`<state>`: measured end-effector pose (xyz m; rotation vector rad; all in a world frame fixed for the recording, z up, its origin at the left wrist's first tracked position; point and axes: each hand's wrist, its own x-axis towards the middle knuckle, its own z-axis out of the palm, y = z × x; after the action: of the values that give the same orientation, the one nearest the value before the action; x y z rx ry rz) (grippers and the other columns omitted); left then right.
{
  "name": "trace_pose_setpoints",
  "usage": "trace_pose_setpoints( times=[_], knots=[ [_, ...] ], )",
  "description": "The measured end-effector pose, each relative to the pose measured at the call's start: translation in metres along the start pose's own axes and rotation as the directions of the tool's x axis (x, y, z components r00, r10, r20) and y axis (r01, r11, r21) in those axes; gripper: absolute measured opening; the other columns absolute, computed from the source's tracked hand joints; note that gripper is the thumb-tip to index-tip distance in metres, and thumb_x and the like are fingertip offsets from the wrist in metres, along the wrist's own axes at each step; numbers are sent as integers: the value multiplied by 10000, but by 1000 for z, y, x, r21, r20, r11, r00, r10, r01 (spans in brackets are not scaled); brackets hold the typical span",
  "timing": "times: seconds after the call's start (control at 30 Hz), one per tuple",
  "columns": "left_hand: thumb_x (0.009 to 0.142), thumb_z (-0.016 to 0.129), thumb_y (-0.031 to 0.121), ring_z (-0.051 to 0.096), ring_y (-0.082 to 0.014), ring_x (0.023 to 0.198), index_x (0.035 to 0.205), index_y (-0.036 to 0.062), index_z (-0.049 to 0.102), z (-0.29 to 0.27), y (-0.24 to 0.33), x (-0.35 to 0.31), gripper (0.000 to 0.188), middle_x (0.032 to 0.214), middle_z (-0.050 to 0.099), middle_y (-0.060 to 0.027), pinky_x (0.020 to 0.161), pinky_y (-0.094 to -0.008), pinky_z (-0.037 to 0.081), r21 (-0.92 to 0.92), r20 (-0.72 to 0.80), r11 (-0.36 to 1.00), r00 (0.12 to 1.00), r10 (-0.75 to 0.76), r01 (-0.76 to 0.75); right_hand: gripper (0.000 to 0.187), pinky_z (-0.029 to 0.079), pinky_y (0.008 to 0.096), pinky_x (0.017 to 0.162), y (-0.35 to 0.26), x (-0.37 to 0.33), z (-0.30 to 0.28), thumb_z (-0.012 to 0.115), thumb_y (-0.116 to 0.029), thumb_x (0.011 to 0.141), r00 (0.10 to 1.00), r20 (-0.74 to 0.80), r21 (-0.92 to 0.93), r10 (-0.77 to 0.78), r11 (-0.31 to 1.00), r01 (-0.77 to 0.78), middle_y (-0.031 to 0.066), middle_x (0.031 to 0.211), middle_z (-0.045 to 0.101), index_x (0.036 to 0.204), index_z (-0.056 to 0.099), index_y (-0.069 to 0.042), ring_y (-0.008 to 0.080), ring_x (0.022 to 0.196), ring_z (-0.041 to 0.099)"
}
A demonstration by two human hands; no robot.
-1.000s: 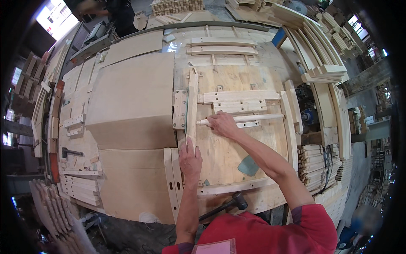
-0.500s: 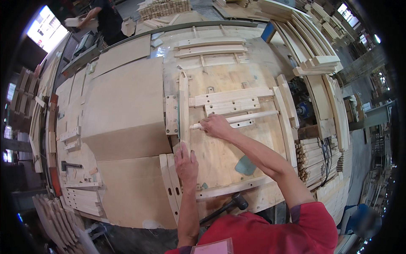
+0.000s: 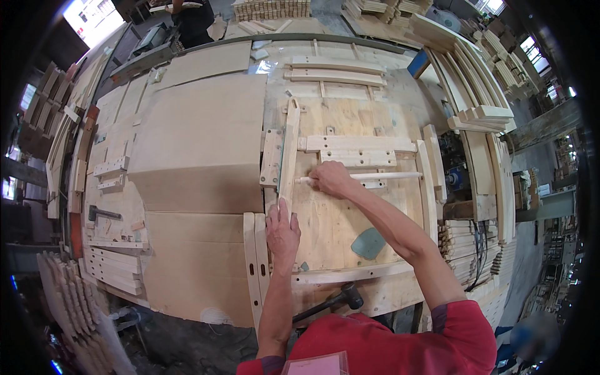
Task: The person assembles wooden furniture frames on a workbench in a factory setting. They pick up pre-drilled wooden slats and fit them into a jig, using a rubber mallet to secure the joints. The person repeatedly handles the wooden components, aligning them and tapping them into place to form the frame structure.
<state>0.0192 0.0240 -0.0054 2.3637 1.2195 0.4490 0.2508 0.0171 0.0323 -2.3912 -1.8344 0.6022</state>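
Observation:
My right hand (image 3: 332, 179) is closed around the left part of a pale round wooden rod (image 3: 394, 175). The rod runs crosswise, its right end at a wooden side rail (image 3: 427, 187) and its left end close beside a long wooden bar (image 3: 290, 140). At that bar's near end, my left hand (image 3: 283, 232) grips it, fingers pointing away from me. Beyond the rod lie a wide crosspiece (image 3: 362, 144) and a drilled wooden block (image 3: 357, 158). A near rail (image 3: 350, 274) lies across the front of these parts. Whether the rod's left tip enters the bar, I cannot tell.
A black mallet (image 3: 331, 302) lies at the table's near edge. Brown cardboard (image 3: 194, 144) covers the left side, with a hammer (image 3: 103, 214) beyond it. Two slotted rails (image 3: 255, 250) lie by my left forearm. Stacked boards (image 3: 472, 87) stand at the far right.
The whole view has shifted and turned slightly. Both hands keep their holds on the bar and the rod; the rod now looks more level and squarer to the bar.

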Motion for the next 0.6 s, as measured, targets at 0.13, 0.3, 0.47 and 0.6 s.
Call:
trace_pose_setpoints(
  times=[0.13,0.3,0.47,0.6],
  knots=[
    [932,647,231,568,-364,1092,1417,74,510,-1,3,2,528,1293,544,-155,892,-480,492,-12,-13,1000,1000,23,-23,164,549,473,721,4,-6,17,712,-231,790,982,-176,45,-74,995,83,128,889,686,871,725,-89,329,925,667],
    [927,653,222,576,-369,1084,1434,80,507,3,3,-1,547,1322,547,-160,908,-470,494,8,-39,1000,999,16,-15,211,542,423,777,3,-13,41,717,-196,787,911,-379,-35,-161,986,160,91,1005,632,940,680,-57,285,1021,601],
    [930,658,216,562,-396,1171,1461,64,485,4,-1,-2,579,1346,545,-200,954,-465,502,18,-9,1000,1000,-7,7,264,534,396,786,0,-17,50,733,-189,787,857,-487,-9,-166,983,186,76,992,615,1001,651,-59,272,993,590],
    [925,658,215,556,-397,1183,1465,69,484,5,0,-3,586,1360,542,-192,975,-473,488,13,-1,1000,1000,-20,20,287,529,388,776,6,-16,50,741,-186,779,841,-505,22,-196,971,240,79,995,609,1013,640,-54,275,980,583]
  ],
)
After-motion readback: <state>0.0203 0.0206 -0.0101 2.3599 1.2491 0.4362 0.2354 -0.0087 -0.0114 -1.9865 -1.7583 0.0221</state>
